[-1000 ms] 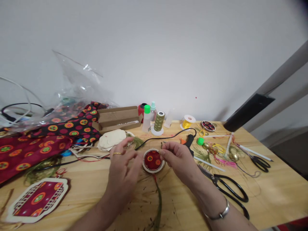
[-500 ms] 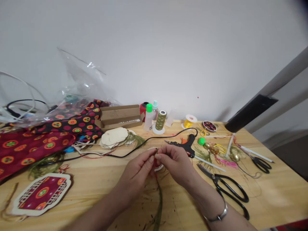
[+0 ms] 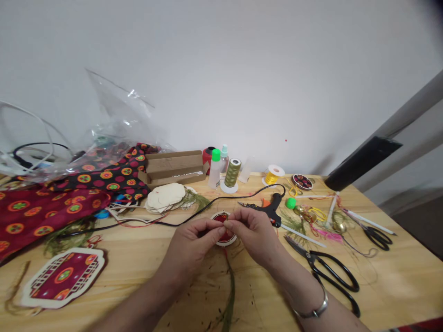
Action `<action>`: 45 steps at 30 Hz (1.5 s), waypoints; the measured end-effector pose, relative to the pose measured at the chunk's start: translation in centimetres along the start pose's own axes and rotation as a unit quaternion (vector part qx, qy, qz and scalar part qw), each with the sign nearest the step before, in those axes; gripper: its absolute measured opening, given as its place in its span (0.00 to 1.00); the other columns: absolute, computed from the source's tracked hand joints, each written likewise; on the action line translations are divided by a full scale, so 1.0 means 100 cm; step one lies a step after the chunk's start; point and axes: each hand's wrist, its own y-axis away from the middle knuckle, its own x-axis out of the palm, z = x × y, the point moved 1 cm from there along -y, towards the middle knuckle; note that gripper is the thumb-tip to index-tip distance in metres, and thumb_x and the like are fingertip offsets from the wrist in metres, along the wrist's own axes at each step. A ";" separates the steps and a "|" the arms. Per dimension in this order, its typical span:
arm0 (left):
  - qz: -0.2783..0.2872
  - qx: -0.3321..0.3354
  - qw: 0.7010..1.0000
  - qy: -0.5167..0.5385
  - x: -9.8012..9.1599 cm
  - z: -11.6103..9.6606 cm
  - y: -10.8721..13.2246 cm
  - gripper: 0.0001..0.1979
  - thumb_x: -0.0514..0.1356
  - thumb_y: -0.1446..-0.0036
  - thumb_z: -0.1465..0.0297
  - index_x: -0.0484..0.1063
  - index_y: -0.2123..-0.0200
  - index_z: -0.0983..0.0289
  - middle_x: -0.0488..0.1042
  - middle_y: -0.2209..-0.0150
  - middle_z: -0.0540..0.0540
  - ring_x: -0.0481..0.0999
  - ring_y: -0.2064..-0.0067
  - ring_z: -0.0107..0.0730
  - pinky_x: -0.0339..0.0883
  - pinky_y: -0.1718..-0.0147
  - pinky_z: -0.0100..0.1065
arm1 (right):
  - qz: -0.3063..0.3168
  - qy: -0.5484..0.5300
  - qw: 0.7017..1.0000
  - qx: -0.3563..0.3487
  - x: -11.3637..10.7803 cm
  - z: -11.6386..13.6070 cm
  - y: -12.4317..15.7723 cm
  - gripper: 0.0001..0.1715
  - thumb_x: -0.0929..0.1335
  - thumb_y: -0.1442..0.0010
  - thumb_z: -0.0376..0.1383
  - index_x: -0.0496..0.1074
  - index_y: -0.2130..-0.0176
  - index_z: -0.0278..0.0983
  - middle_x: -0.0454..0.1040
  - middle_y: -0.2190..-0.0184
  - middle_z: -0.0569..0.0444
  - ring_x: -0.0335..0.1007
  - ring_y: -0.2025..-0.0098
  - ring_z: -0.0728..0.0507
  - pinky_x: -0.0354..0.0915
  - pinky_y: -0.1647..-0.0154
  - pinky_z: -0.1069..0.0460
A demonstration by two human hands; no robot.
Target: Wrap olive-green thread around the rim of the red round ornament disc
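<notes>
step, as judged: fine two-handed fingertip work above the round fabric-faced ornament (image 3: 226, 237), which lies on the wooden tabletop (image 3: 270, 299) beneath both hands, olive tassel (image 3: 229, 290) trailing toward the wearer. next move seems to call for light, steady fingertip control. left hand (image 3: 189, 246): thumb and forefinger drawn together, tips meeting the other hand's. right hand (image 3: 255, 236): thumb and forefinger pinched, remaining fingers curled. whether a thread sits between the tips: too small to tell
</notes>
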 end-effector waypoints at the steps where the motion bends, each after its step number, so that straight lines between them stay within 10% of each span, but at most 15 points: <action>1: 0.007 -0.013 1.000 0.027 0.000 0.000 0.000 0.05 0.62 0.54 0.69 0.78 0.73 0.63 0.78 0.72 0.52 0.73 0.67 0.32 0.63 0.65 0.28 | -0.001 0.000 1.000 0.002 0.000 0.000 0.000 0.04 0.67 0.53 0.31 0.67 0.78 0.34 0.69 0.80 0.58 0.63 0.77 0.51 0.61 0.75 0.57; 16: 0.038 -0.137 0.971 0.193 0.003 0.003 -0.001 0.02 0.65 0.57 0.73 0.77 0.76 0.66 0.76 0.78 0.50 0.64 0.81 0.17 0.52 0.83 0.20 | 0.000 -0.014 1.000 0.018 0.001 0.004 -0.001 0.05 0.69 0.55 0.31 0.68 0.80 0.33 0.69 0.82 0.59 0.61 0.79 0.53 0.60 0.77 0.58; 38: 0.019 -0.123 0.975 0.183 0.005 -0.001 0.000 0.02 0.64 0.59 0.74 0.77 0.78 0.66 0.77 0.76 0.53 0.73 0.72 0.28 0.62 0.73 0.25 | 0.030 -0.016 0.999 0.017 0.001 0.009 0.000 0.07 0.67 0.53 0.30 0.68 0.80 0.33 0.67 0.83 0.60 0.60 0.80 0.54 0.59 0.77 0.58; 45: -0.008 -0.126 0.977 0.172 0.003 -0.002 0.000 0.03 0.65 0.59 0.73 0.76 0.80 0.68 0.67 0.88 0.46 0.54 0.87 0.15 0.47 0.86 0.23 | 0.065 -0.034 0.997 0.024 0.001 0.009 0.000 0.06 0.65 0.48 0.34 0.69 0.73 0.33 0.67 0.81 0.59 0.60 0.81 0.53 0.59 0.78 0.57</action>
